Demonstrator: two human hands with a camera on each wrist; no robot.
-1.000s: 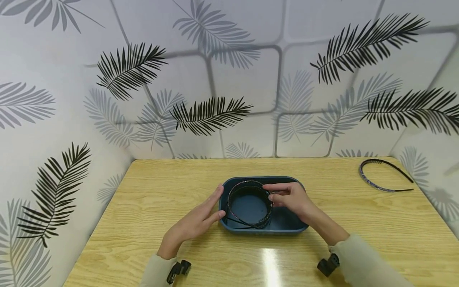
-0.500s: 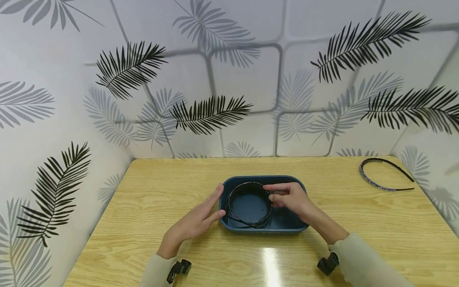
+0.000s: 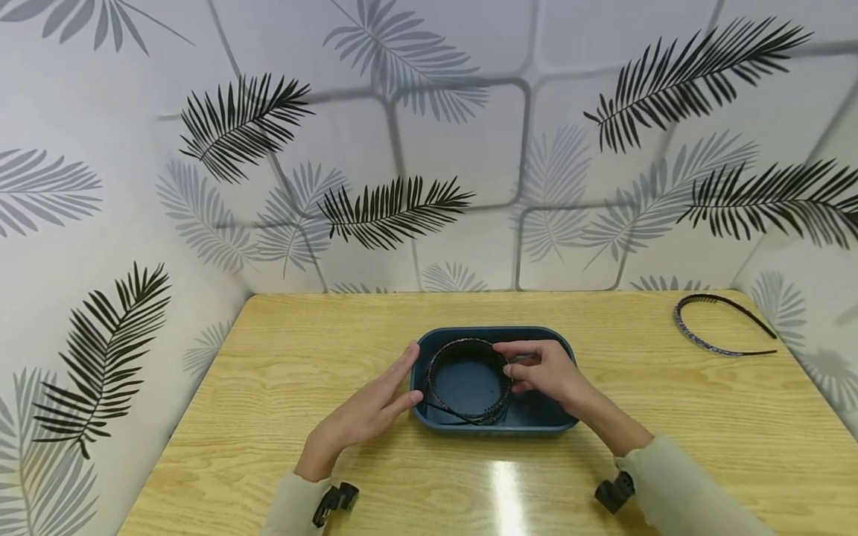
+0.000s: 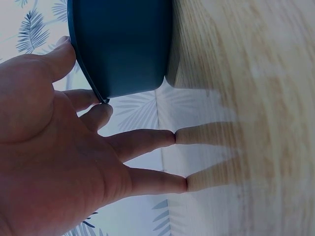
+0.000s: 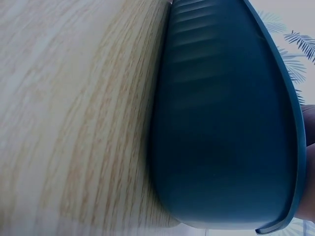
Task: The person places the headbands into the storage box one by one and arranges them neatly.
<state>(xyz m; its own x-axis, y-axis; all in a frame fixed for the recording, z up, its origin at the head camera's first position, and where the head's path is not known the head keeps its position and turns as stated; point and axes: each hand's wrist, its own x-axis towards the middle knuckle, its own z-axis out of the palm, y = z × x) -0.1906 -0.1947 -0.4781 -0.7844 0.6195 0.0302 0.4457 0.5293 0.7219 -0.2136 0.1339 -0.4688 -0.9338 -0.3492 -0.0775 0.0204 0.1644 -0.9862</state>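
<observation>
Barely anything has moved in the last second: the right hand (image 3: 546, 370) keeps pinching the black headband (image 3: 467, 381) inside the blue tub (image 3: 536, 417) mid-table. Left hand (image 3: 365, 413) rests flat-fingered against the tub's left rim, gripping nothing. 1 more headband (image 3: 720, 325) lies far right.

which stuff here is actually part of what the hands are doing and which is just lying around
In use:
- headband, pinched by the right hand, sitting in the tub
- blue tub, left hand flat against its left wall

Lying about:
- second headband, alone at the table's far right corner
</observation>
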